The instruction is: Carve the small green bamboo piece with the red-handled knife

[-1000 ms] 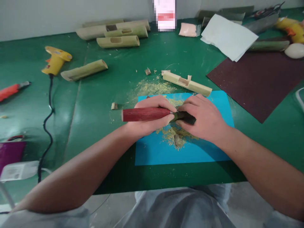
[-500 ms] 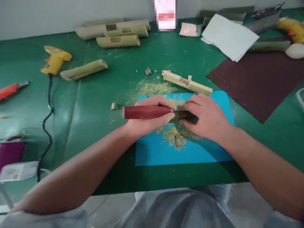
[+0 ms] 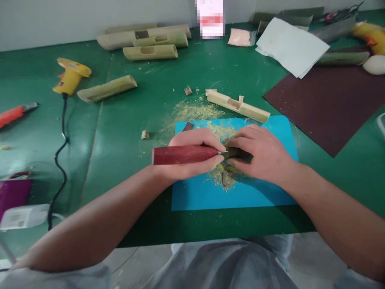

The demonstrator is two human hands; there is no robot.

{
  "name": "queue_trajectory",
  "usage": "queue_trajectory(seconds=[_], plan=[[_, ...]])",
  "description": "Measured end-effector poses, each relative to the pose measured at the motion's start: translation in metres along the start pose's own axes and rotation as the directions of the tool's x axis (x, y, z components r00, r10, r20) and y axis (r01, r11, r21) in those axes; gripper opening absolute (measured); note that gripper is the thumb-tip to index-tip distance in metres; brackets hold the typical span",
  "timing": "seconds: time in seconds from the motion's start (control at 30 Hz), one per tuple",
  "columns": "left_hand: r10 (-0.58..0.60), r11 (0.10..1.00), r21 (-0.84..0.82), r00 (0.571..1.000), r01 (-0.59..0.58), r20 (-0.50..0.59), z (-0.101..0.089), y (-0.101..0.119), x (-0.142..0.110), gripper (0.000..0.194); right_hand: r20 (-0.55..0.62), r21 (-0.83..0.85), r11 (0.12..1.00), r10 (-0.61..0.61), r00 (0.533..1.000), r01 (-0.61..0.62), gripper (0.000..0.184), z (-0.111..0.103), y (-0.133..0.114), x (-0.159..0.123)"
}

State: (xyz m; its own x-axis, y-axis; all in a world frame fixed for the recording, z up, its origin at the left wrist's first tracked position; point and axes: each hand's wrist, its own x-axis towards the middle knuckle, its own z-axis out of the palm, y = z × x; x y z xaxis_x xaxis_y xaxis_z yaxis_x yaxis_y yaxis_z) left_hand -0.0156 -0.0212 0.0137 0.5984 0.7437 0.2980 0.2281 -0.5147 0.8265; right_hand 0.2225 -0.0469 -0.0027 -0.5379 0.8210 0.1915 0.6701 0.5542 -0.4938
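My left hand (image 3: 192,168) is closed round a carving knife (image 3: 185,155) with a thick red wooden handle. Its short metal tip touches or nearly touches a dark green bamboo piece (image 3: 231,153). The fingers of my right hand (image 3: 261,150) wrap over that bamboo from the right and hide most of it. Both hands are above a blue sheet (image 3: 195,196) strewn with yellowish shavings (image 3: 230,182). Just beyond the sheet lies a pale bamboo tube (image 3: 254,110) with a rectangular notch cut in it.
Several notched bamboo tubes (image 3: 150,53) lie along the wall. On the left are a yellow glue gun (image 3: 70,76) with a black cord, a bamboo length (image 3: 108,89) and an orange-handled cutter (image 3: 13,115). A brown sheet (image 3: 327,108) and white papers (image 3: 291,46) lie on the right.
My left hand and the knife have shifted a little toward me, uncovering a small dark scrap on the blue sheet. My right hand keeps hold of the bamboo, lowered slightly.
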Motion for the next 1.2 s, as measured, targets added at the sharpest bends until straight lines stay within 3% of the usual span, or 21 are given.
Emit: queue_trajectory(seconds=[0.13, 0.3, 0.5, 0.67, 0.8, 1.2], plan=[[0.158, 0.986, 0.060, 0.987, -0.158, 0.000, 0.001, -0.003, 0.000, 0.012, -0.013, 0.024, 1.000, -0.009, 1.000, 0.009, 0.019, 0.002, -0.002, 0.000], [0.236, 0.954, 0.188, 0.972, -0.233, 0.006, 0.001, -0.003, -0.001, 0.014, -0.021, 0.048, 0.999, -0.006, 1.000, 0.007, 0.015, 0.005, -0.002, 0.003], [0.188, 0.959, 0.218, 0.982, -0.184, 0.001, 0.003, 0.004, 0.002, 0.007, -0.024, 0.089, 0.996, -0.025, 0.999, 0.027, 0.012, 0.009, 0.001, 0.005], [0.260, 0.939, 0.247, 0.964, -0.238, -0.063, 0.009, 0.006, 0.003, 0.009, -0.013, 0.122, 0.991, -0.057, 0.998, 0.058, 0.010, 0.008, 0.004, 0.007], [0.210, 0.957, 0.220, 0.975, -0.190, -0.073, 0.013, 0.007, 0.003, 0.011, 0.010, 0.132, 0.989, -0.072, 0.997, 0.070, 0.009, 0.006, 0.005, 0.007], [0.153, 0.974, 0.174, 0.988, -0.144, -0.038, -0.006, 0.003, -0.001, 0.008, 0.013, 0.100, 0.994, -0.038, 0.999, 0.036, 0.010, 0.005, 0.003, 0.005]])
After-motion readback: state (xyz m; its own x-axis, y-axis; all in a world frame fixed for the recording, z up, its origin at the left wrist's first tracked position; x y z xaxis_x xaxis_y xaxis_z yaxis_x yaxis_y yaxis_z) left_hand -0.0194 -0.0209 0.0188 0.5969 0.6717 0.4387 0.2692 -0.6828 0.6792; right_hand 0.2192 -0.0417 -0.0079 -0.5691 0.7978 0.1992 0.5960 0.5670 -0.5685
